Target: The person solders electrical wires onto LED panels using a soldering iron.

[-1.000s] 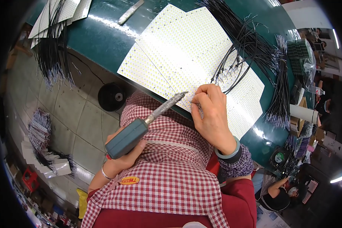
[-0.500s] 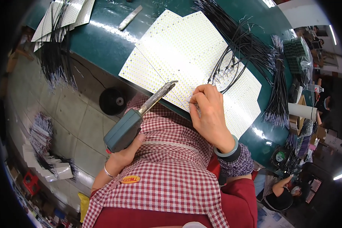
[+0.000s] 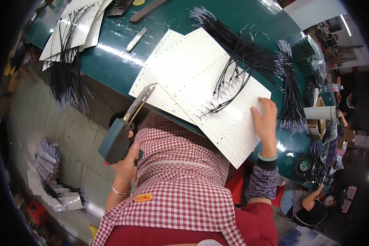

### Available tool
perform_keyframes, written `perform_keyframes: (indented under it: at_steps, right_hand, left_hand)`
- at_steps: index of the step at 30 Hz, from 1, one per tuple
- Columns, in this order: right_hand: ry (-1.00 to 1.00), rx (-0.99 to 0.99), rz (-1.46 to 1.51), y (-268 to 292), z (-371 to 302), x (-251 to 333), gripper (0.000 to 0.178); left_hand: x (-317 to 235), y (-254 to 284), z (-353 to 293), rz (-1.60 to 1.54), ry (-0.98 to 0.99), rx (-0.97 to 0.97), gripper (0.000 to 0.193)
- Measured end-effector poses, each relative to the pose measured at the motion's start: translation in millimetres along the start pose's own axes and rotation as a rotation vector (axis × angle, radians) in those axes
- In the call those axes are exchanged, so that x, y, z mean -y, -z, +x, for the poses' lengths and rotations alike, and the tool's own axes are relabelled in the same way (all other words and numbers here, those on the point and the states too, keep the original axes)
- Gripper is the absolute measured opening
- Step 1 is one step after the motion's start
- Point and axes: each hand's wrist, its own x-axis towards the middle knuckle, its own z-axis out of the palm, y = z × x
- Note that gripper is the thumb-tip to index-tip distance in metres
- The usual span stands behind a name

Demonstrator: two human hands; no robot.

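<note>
My left hand (image 3: pixel 127 162) is wrapped round the handle of a dark green soldering gun (image 3: pixel 115 140). The gun's long worn tip reaches over the left corner of the stacked white LED boards (image 3: pixel 184 69), which overhang the table's near edge. A row of short black wires (image 3: pixel 242 84) lies across the top board, their pale ends on its surface. At the right side of that board rests my right hand (image 3: pixel 266 125), fingers apart and holding nothing; thumb and fingertips are at the board's face.
Black wire bundles (image 3: pixel 292 98) lie behind and right of the boards on the green table (image 3: pixel 110 67). More boards with wires (image 3: pixel 76 30) overhang its far left. A silvery bar (image 3: pixel 136 39) lies behind. Another person (image 3: pixel 311 205) sits at lower right.
My right hand has moved right from the near middle of the boards, its pinched fingers now spread. The top board has turned, and the soldering gun has shifted left, its tip off the middle.
</note>
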Motion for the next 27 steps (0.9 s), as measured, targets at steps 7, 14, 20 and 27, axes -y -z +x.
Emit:
perform_keyframes:
  at_steps: [7, 14, 20, 27]
  right_hand:
    - [0.034, 0.105, -0.095, 7, 12, 3, 0.043]
    - [-0.094, 0.190, 0.031, 10, 21, -4, 0.042]
    - [0.049, 0.086, -0.008, 5, -8, 20, 0.044]
    - [0.069, 0.084, 0.028, 7, -10, 20, 0.039]
  left_hand:
    - [28, -25, 2, -0.131, 0.019, 0.023, 0.039]
    - [48, -53, -6, -0.162, 0.076, 0.163, 0.052]
    - [45, -64, -7, -0.229, 0.078, 0.326, 0.052]
    - [66, -105, -10, -0.233, 0.004, 0.460, 0.048]
